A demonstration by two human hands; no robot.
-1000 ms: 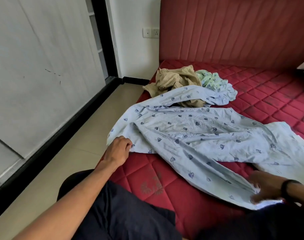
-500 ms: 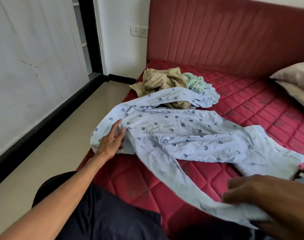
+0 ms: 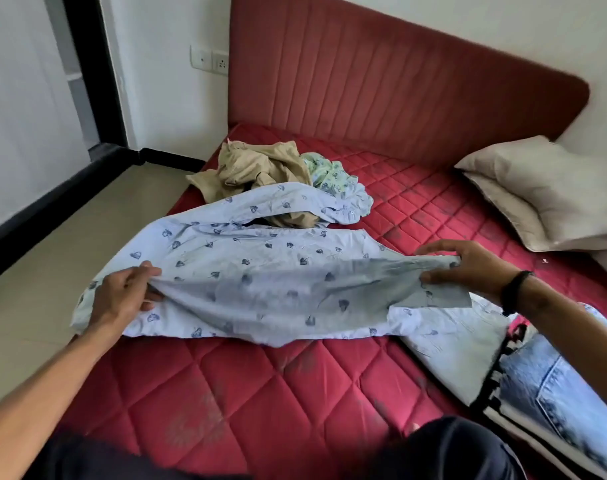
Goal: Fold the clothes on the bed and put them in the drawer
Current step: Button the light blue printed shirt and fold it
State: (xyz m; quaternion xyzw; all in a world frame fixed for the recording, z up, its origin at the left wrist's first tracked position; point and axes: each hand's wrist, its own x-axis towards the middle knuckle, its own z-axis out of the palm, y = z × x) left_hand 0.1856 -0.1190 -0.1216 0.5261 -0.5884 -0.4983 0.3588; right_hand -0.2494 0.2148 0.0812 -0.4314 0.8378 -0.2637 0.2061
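On bed (image 3: 260,393) | both hands' fingers pinch blue shirt (image 3: 260,271): left hand (image 3: 122,296), right hand (image 3: 468,268) | fingertips hidden in cloth

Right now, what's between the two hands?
In the head view, only the light blue leaf-print shirt spans from the left hand to the right hand. Each grip pinches a fold of it, lifted off the red mattress.

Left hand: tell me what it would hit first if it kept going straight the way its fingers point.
The left hand points rightward along the blue patterned shirt it pinches, so it would likely meet more of that shirt first, then the right hand; depth is uncertain.
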